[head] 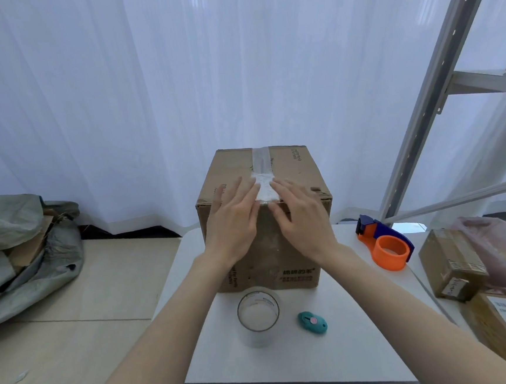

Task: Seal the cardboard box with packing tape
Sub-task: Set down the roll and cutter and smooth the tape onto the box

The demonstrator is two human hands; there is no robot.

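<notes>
1. Only one view on my end: head cam, worn on the person, wide-angle.
2. It faces fwd and down over a white table; both forearms enter from the bottom edge.
3. Near range: cardboard box sits centre frame, left hand and right hand flat on its near top edge.
4. Upper half of frame is white curtain; shelf frame leans in at right w/ lens distortion.
5. No 2nd view, so no overlap to report.
</notes>
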